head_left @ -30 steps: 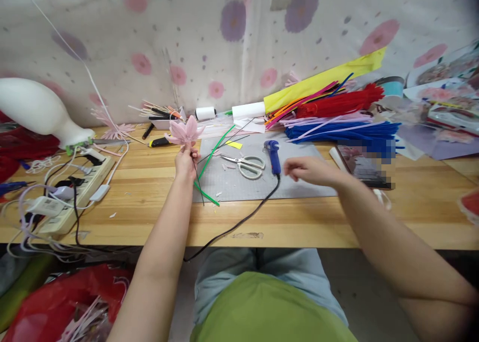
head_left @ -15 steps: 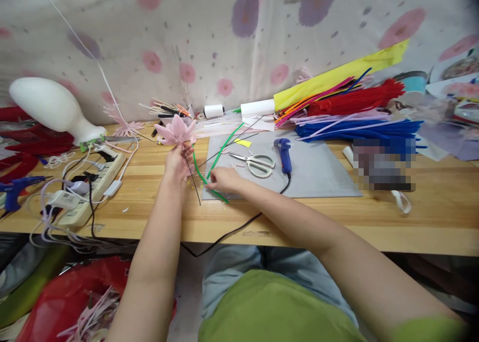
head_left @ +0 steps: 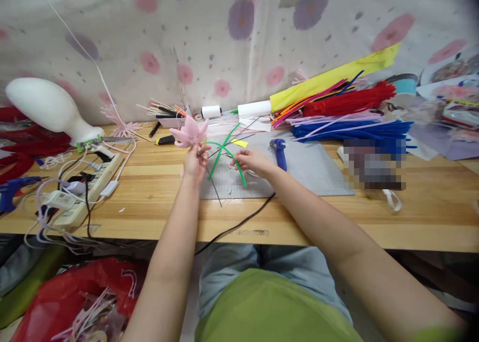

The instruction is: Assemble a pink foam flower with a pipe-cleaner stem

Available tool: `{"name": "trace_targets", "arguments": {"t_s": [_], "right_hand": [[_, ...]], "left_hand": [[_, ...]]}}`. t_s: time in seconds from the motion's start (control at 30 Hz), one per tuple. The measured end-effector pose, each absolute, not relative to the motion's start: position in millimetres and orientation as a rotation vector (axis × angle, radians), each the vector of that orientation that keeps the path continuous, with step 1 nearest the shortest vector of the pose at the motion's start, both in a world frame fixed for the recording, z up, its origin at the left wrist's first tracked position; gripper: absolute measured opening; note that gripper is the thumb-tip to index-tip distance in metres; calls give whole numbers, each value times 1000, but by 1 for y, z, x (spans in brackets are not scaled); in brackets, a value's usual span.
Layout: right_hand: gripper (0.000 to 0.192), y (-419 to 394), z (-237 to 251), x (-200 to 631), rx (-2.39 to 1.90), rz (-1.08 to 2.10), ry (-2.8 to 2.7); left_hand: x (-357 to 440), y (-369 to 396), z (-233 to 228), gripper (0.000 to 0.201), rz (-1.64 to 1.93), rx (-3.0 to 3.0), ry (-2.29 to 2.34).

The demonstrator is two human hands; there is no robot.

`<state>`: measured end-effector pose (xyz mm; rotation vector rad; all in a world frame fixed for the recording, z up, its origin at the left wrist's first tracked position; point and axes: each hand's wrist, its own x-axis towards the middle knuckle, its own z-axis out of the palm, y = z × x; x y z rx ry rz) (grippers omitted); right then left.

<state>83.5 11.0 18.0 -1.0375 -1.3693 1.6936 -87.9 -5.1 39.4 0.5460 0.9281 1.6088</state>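
My left hand point(head_left: 196, 162) is closed around the base of a pink pipe-cleaner flower point(head_left: 190, 133). Its thin dark wire stem point(head_left: 215, 190) slants down below the fingers. My right hand point(head_left: 250, 162) pinches a bent green pipe cleaner point(head_left: 242, 176), whose far end reaches the flower's base beside my left fingers. A second green pipe cleaner point(head_left: 214, 166) crosses behind it and seems to lie on the grey mat point(head_left: 318, 177). Scissors on the mat are mostly hidden behind my right hand.
A blue glue gun point(head_left: 279, 155) rests on the mat, its black cord point(head_left: 239, 225) running over the table edge. Blue pipe cleaners point(head_left: 352, 132) and red pipe cleaners point(head_left: 352, 100) lie behind. At left are a power strip point(head_left: 90, 192) and a white foam head point(head_left: 48, 105).
My left hand has moved right with the flower. My right hand has moved right and up, lifting the curved green pipe cleaner and now covering most of the scissors.
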Motion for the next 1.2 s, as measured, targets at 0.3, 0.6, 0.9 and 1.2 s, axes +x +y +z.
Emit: {"name": "trace_targets", "arguments": {"t_s": [0.3, 0.6, 0.9, 1.2], "right_hand": [[34, 8, 18, 109, -672, 1655, -1044], [37, 19, 19, 96, -759, 1224, -1178], [30, 28, 1, 93, -786, 937, -1257], [25, 32, -10, 93, -878, 791, -1313]], "left_hand": [[-18, -11, 5, 12, 1387, 646, 842], [-24, -23, -1, 15, 1225, 690, 877], [-25, -24, -1, 6, 1220, 627, 872], [-20, -22, -8, 17, 1260, 690, 869]]}}
